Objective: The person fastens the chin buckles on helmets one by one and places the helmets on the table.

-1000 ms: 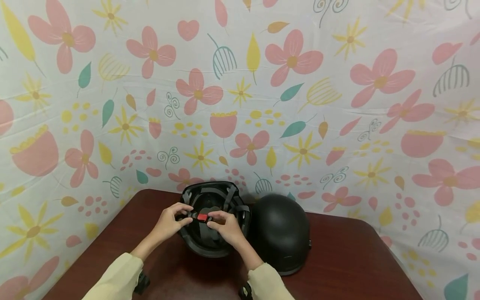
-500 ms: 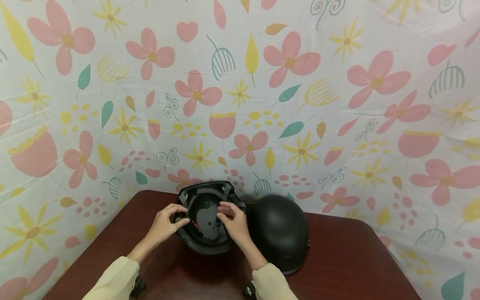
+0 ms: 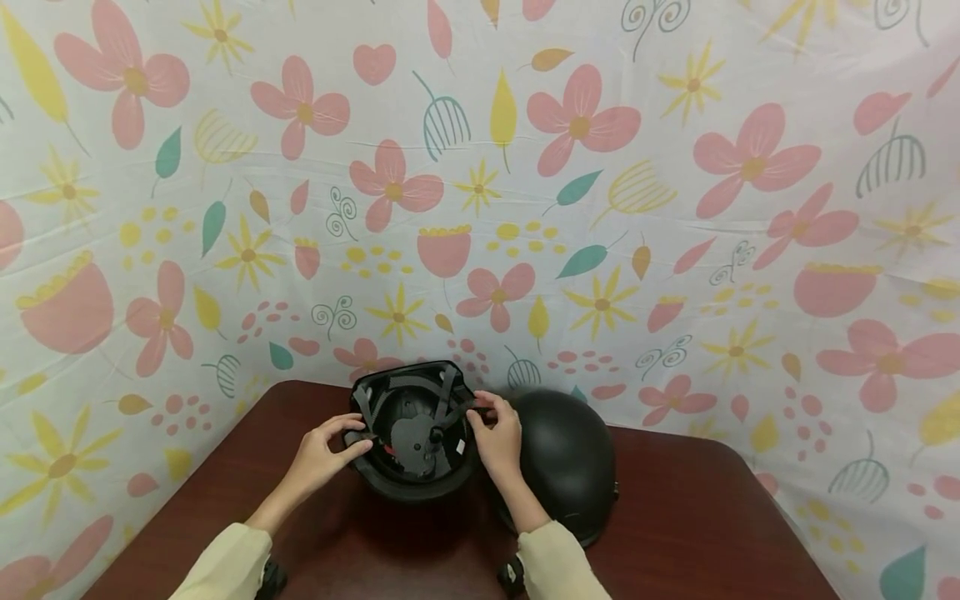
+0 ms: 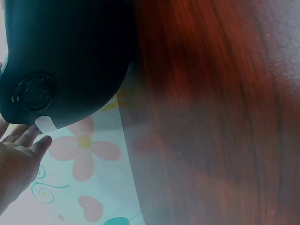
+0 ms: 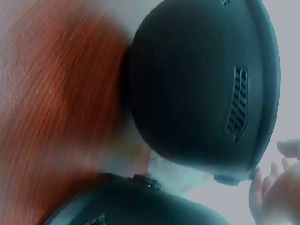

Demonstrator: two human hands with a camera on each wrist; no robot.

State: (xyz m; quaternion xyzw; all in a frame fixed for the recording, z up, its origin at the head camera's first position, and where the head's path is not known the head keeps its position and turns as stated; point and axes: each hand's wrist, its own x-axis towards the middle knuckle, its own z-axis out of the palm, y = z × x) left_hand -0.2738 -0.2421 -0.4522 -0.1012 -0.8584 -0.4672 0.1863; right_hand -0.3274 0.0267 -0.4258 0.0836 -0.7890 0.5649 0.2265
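Observation:
A black helmet (image 3: 408, 490) lies upturned on the table, its padded inside and grey webbing straps (image 3: 447, 392) in view. My left hand (image 3: 318, 454) has fingers and thumb at the left rim, on a dark strap there. In the left wrist view those fingers touch the helmet's edge near a round fitting (image 4: 36, 96). Across the opening, my right hand (image 3: 498, 433) pinches a dark strap (image 3: 467, 410) at the right rim. A small red piece (image 3: 390, 451) shows inside the shell. The right wrist view shows the helmet's slotted vent (image 5: 237, 104).
A second black helmet (image 3: 566, 458) sits dome up close on the right, just behind my right wrist. The dark red-brown table (image 3: 690, 517) ends at a flower-printed cloth (image 3: 480, 200) at the back and sides.
The red buckle, held between both hands a second ago, has dropped from between them into the helmet. My right hand has moved right to the rim with a strap; my left shifted slightly left.

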